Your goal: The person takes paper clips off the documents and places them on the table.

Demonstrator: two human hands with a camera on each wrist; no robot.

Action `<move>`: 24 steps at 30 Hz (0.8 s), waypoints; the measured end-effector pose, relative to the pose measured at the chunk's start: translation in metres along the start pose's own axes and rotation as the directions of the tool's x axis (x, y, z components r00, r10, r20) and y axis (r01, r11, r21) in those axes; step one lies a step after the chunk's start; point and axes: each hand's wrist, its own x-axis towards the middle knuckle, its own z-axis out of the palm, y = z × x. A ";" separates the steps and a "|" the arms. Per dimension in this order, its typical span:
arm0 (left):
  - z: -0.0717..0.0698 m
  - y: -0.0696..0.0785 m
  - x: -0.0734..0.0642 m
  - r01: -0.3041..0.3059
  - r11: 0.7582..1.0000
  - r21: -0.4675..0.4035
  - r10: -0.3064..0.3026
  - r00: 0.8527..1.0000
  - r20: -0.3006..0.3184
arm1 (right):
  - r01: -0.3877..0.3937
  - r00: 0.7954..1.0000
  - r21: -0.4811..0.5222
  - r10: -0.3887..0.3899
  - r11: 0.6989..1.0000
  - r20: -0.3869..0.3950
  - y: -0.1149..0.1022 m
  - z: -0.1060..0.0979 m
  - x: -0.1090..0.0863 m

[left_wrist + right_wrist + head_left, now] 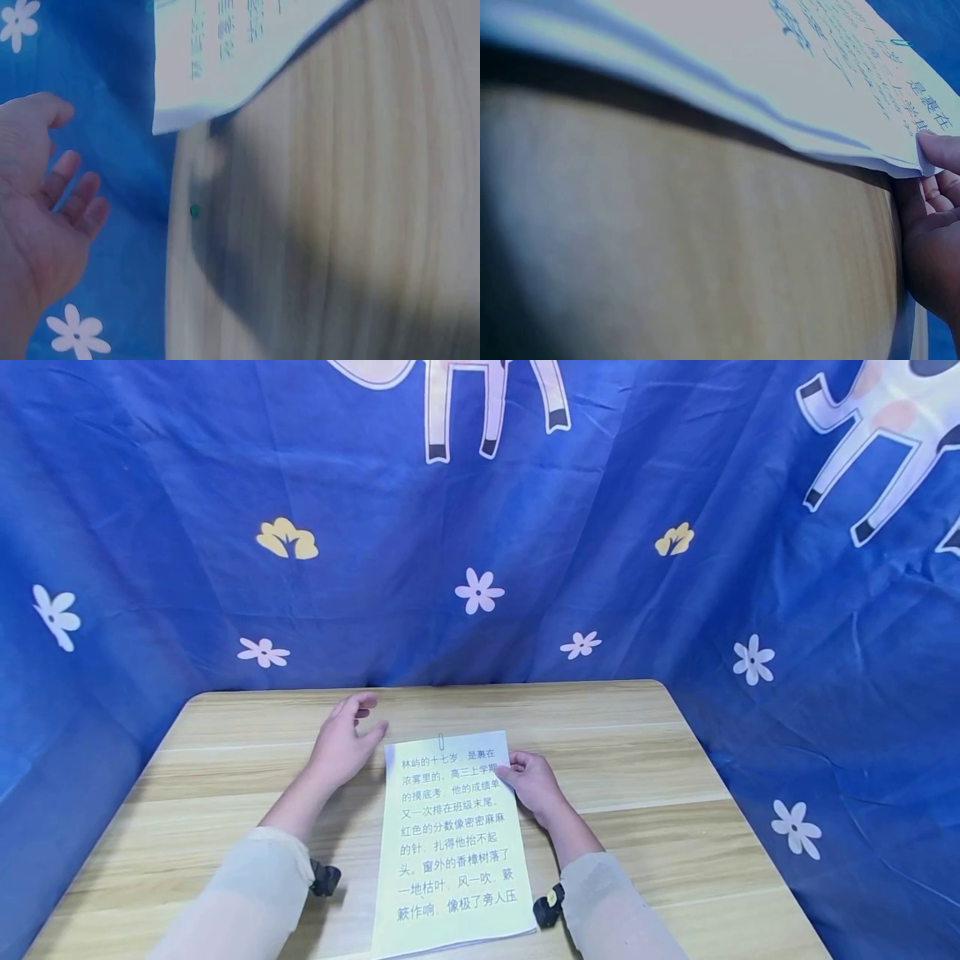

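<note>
A stack of printed paper sheets (450,835) lies in front of me, with lines of Chinese text on its top page. A paper clip (441,742) sits at the middle of its top edge, showing green in the right wrist view. My right hand (531,783) pinches the right edge of the sheets, thumb on top and fingers beneath. That edge is slightly raised from the table in the right wrist view. My left hand (347,739) hovers left of the sheets' upper corner, fingers loosely bent, holding nothing and apart from the paper.
The sheets are on a light wood-grain table (247,752). A small green dot (195,211) shows on the table near its edge in the left wrist view. Blue curtain (375,568) with flowers and animal figures hangs around the back and sides.
</note>
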 end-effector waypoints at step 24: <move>0.036 0.028 -0.003 -0.053 0.995 0.087 0.040 0.988 0.146 | -0.001 1.000 -0.017 0.001 1.000 0.004 0.001 -0.001 0.000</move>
